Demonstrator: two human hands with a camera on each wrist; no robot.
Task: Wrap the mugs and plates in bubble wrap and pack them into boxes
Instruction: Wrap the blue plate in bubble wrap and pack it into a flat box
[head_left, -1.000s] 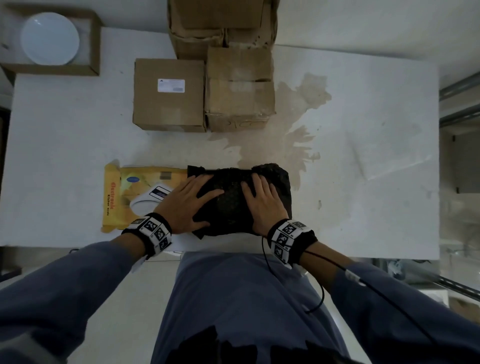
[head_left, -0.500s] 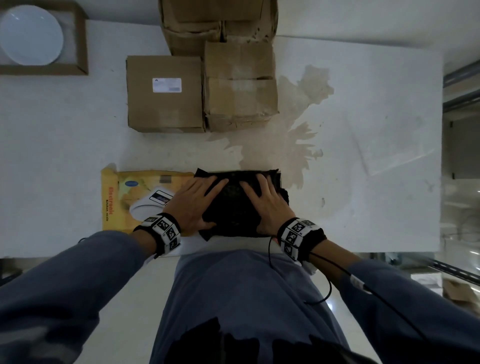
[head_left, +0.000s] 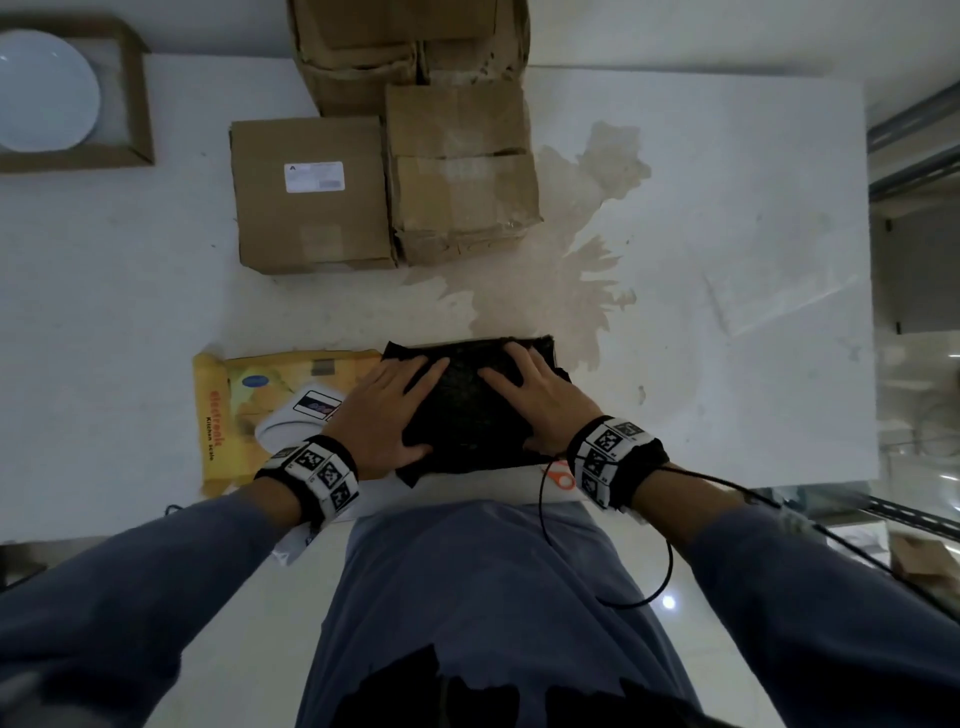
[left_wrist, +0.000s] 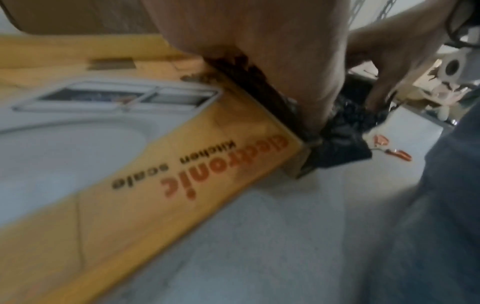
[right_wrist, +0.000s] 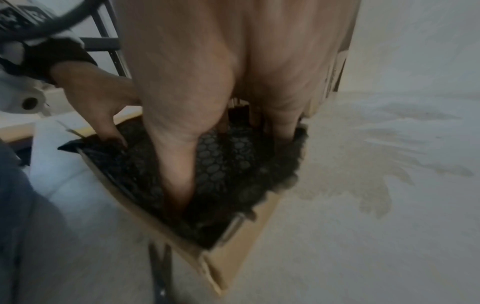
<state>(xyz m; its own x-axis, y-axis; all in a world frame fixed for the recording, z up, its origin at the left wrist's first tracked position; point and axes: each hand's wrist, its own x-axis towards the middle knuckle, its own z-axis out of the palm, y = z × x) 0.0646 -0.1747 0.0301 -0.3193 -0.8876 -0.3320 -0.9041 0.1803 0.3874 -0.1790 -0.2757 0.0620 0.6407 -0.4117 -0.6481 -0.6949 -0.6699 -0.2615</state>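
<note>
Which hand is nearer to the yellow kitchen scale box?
Left. The left hand presses the black bubble-wrap bundle right beside the yellow kitchen scale box, its wrist over the box; the right hand presses the bundle's far side.

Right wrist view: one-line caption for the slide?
Right hand and left hand press black bubble wrap down into an open cardboard box on the white table.

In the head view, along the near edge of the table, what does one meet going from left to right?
Yellow kitchen scale box → left hand → black bubble wrap bundle → right hand → bare white table.
</note>
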